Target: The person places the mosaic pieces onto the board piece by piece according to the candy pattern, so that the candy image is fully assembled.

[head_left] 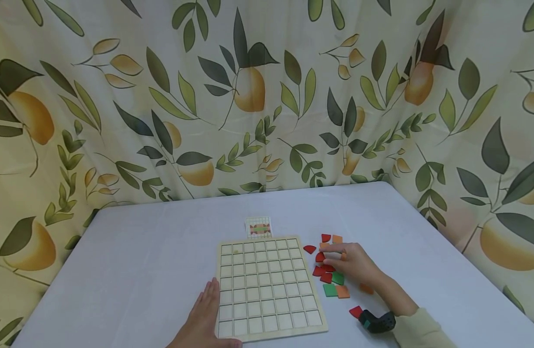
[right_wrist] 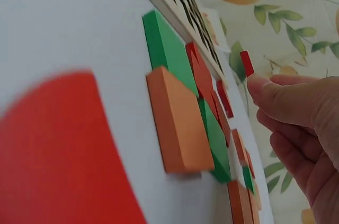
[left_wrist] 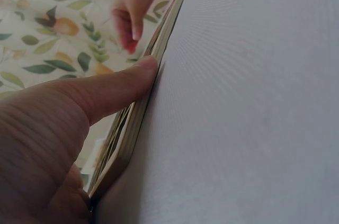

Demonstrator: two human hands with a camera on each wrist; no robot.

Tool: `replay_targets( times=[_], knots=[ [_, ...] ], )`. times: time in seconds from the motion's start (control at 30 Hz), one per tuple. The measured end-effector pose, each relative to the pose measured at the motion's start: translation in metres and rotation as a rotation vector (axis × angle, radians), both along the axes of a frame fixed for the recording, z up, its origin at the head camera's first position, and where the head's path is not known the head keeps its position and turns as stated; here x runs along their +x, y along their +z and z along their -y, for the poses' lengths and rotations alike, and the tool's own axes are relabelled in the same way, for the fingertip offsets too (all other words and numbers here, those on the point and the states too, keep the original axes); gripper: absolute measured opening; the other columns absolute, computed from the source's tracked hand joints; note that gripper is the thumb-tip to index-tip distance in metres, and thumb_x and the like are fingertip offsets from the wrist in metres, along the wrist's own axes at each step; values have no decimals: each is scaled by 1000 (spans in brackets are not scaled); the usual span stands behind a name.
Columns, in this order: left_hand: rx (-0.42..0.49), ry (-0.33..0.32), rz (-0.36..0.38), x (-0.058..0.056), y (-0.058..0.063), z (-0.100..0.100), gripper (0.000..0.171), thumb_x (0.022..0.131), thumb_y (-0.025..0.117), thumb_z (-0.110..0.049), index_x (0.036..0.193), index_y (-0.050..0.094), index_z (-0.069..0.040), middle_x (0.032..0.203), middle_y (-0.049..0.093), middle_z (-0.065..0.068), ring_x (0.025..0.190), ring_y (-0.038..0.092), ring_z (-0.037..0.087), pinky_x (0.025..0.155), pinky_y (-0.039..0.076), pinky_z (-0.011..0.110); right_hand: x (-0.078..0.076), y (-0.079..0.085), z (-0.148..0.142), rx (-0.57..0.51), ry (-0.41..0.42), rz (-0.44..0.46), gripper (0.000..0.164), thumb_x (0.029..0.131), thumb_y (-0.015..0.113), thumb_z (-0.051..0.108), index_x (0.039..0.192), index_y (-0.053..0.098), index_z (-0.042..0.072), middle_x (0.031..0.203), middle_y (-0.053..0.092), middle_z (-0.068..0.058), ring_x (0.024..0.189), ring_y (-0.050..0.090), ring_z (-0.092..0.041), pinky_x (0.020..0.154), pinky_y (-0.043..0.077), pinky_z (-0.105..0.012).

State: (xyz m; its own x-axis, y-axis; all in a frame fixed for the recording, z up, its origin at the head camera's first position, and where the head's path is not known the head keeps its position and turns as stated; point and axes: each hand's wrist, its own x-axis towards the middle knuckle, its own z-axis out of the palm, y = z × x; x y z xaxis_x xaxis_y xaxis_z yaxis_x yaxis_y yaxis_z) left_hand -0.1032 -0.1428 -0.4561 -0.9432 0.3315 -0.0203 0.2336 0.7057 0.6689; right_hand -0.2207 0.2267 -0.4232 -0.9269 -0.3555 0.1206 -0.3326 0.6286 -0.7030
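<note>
While the left hand (head_left: pixel 200 316) lay against the left side of the grid board (head_left: pixel 265 293), fingers extended and thumb along the near edge, the right hand (head_left: pixel 357 265) pinched 1 red piece (right_wrist: pixel 247 63) between thumb and finger, to the right of the board. That pinch was narrow and much of the piece jutted past the fingertips, so an uneven squeeze could have twisted or dropped it. No piece showed on the board; the pattern card (head_left: pixel 259 228) lay just beyond its far edge. A green piece (head_left: pixel 330 290) and an orange piece (head_left: pixel 343 292) sat side by side among other loose pieces (head_left: pixel 325 278), where a low sweep could have scattered them. Another red piece (head_left: pixel 355 311) lay by the black wrist device (head_left: pixel 377 322), so a wrist turn might have nudged it. Without the left hand's steadying, a bump could have shifted the board.
</note>
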Motion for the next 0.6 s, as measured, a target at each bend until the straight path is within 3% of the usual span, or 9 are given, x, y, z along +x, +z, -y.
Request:
replay_targets(
  times=[0.23, 0.4, 0.6],
  knots=[
    [4, 11, 34, -2, 2, 0, 132, 59, 75, -62, 140, 4, 14, 146, 4, 31, 135, 1, 41, 104, 7, 56, 1, -1, 13, -7, 72, -38, 28, 82, 70, 18, 109, 69, 11, 105, 66, 0, 106, 56, -26, 84, 48, -42],
    [-9, 9, 41, -2, 2, 0, 132, 59, 74, -63, 140, 5, 15, 146, 5, 31, 135, 2, 42, 105, 6, 55, -1, -4, 21, 22, 104, -103, 28, 80, 72, 15, 107, 69, 8, 103, 67, 1, 102, 58, -24, 82, 49, -39],
    [-17, 14, 40, -1, 1, 0, 133, 58, 73, -65, 140, 5, 14, 146, 5, 31, 135, 2, 41, 105, 7, 54, 0, -6, 28, 16, 114, -102, 29, 80, 72, 16, 107, 69, 7, 103, 66, 2, 102, 57, -22, 81, 49, -38]
  ],
)
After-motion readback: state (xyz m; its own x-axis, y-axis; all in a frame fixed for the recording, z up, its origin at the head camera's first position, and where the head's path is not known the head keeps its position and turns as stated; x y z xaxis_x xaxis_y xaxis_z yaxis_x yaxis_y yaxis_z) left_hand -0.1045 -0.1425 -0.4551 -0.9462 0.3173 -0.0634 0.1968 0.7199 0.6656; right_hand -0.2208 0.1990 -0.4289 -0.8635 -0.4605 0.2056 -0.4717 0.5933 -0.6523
